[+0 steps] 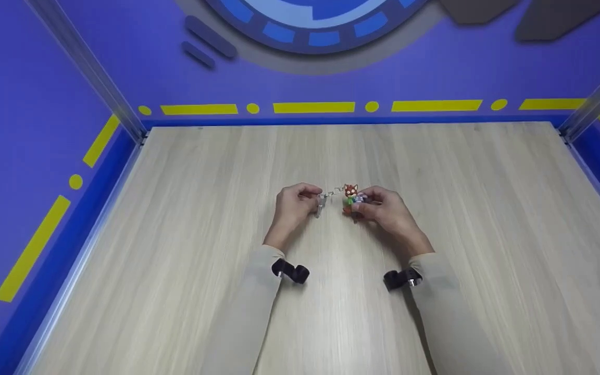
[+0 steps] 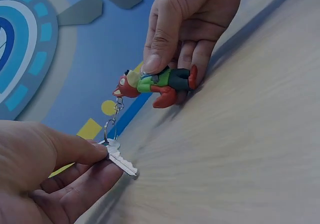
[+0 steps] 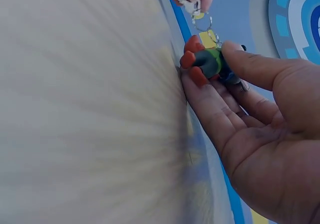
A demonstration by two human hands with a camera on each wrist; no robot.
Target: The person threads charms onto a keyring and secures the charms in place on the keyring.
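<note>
A silver key (image 2: 121,160) is pinched between the thumb and fingers of my left hand (image 1: 293,208). Through its head runs a metal ring (image 2: 106,130), and a short chain (image 2: 117,109) joins that ring to a fox figurine (image 2: 155,83). The fox has an orange-red head and tail, a green top and dark trousers. My right hand (image 1: 389,209) pinches the figurine by its body, thumb on one side and fingers on the other. In the head view a small purplish part (image 1: 360,198) shows beside the fox, partly hidden by the fingers.
Both hands are over a light wood-grain table (image 1: 201,219). Blue panels with yellow marks (image 1: 313,107) rise at its back and sides. A black camera strap sits on the left wrist (image 1: 290,271) and another on the right wrist (image 1: 403,279).
</note>
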